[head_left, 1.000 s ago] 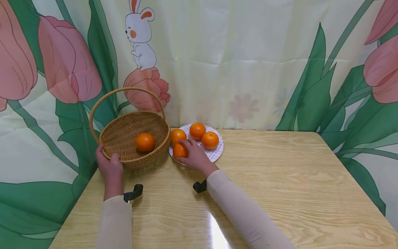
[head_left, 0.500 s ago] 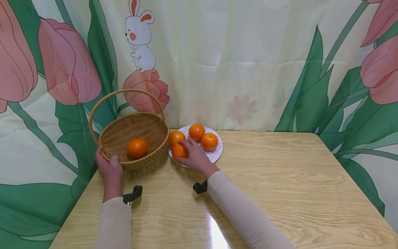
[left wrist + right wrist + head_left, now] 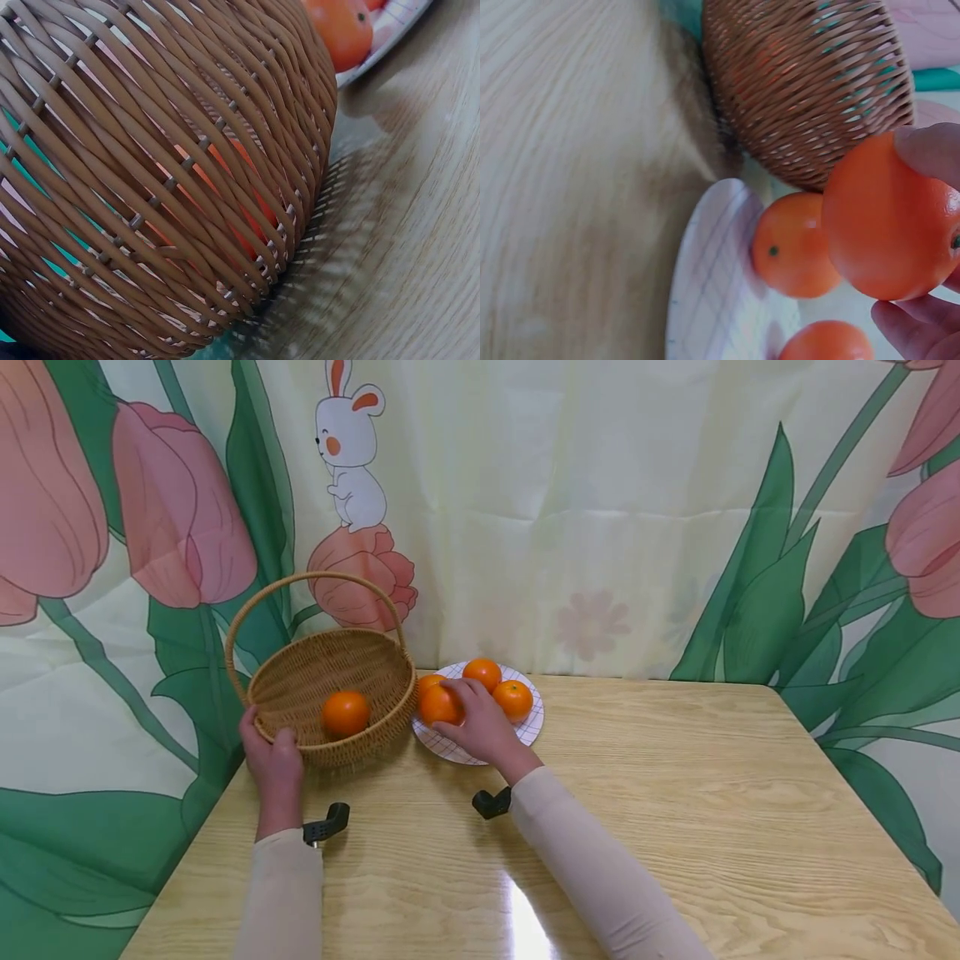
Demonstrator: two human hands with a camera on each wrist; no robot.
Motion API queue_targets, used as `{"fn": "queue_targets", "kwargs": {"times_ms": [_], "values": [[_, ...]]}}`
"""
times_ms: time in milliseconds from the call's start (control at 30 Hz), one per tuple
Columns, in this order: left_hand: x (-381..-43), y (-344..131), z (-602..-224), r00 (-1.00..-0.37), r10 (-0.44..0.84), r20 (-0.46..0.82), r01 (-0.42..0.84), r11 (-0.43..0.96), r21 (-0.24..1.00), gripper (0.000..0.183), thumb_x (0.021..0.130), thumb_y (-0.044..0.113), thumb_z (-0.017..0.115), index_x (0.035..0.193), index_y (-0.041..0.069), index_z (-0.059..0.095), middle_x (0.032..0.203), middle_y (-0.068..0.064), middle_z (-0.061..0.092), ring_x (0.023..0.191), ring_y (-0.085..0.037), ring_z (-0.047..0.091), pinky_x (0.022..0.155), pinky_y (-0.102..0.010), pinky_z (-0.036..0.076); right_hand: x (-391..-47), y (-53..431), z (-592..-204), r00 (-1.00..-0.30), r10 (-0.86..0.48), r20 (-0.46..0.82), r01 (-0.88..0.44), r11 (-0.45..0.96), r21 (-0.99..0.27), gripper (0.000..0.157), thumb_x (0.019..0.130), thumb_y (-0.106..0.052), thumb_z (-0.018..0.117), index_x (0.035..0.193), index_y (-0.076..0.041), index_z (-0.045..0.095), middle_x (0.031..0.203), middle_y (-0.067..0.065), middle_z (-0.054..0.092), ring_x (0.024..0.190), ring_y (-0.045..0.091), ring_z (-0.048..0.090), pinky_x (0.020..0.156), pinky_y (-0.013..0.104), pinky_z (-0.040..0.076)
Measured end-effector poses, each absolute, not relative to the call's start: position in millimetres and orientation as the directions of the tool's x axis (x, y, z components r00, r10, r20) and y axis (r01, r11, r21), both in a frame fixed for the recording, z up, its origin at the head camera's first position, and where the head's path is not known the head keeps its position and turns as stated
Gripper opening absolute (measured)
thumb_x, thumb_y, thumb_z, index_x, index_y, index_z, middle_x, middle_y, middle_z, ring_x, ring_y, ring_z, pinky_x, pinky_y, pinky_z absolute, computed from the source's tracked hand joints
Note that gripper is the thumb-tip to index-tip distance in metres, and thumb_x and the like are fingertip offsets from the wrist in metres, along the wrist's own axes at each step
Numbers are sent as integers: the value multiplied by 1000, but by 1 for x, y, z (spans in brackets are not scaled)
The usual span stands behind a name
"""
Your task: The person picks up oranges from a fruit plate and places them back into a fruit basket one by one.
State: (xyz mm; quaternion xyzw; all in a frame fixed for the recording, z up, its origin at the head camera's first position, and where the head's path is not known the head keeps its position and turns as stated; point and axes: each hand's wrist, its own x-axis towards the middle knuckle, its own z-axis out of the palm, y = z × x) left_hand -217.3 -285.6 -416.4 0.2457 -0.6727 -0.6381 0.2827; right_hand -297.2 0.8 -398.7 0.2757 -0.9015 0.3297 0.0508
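My left hand [image 3: 276, 768] grips the near-left rim of a wicker basket [image 3: 367, 745] with a tall hoop handle, which leans with its mouth toward me. One orange [image 3: 346, 714] lies inside; its colour shows through the weave in the left wrist view. Over the plate, my right hand [image 3: 483, 722] holds another orange [image 3: 889, 217] between thumb and fingers. In the right wrist view this orange stands above the checked white plate [image 3: 705, 255], overlapping a second orange [image 3: 795, 244] that rests there. Two more oranges sit at the plate's back and right.
A wooden table [image 3: 675, 793] carries everything, with the plate right beside the basket. Behind hangs a curtain [image 3: 600, 510] printed with tulips and a rabbit. Black wrist-camera mounts [image 3: 327, 823] stick out from both wrists.
My right hand has lifted its orange up off the plate's near-left part. The orange in the basket rolled left, then stopped. My left hand keeps its grip on the rim.
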Motion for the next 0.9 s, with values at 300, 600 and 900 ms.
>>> {"fn": "queue_targets", "kwargs": {"times_ms": [300,600,900], "values": [[-216,-288,-419,-772,-635,43,46,11,999,70,92,7,34,153,34,14,162,-2,10,146,-27,22,117,-48,25,-300,-4,-382,-802,-444,400,-597,561,-573,63,85,-43,71,139,-24,45,141,4,46,124,25,50,100,43,48],[-210,-292,-424,-808,-587,59,68,7,998,63,100,21,36,152,42,9,163,4,4,149,-25,13,120,-49,15,-301,-20,-364,-791,-442,424,-611,530,-587,63,86,-47,69,141,-28,44,144,2,41,125,24,49,100,42,48],[-203,-288,-423,-823,-556,121,145,1,989,63,100,18,37,154,37,10,163,-2,4,149,-29,12,120,-50,13,-302,-41,-351,-781,-482,397,-618,504,-604,63,86,-49,67,142,-30,43,146,1,40,124,25,51,100,41,48]]}}
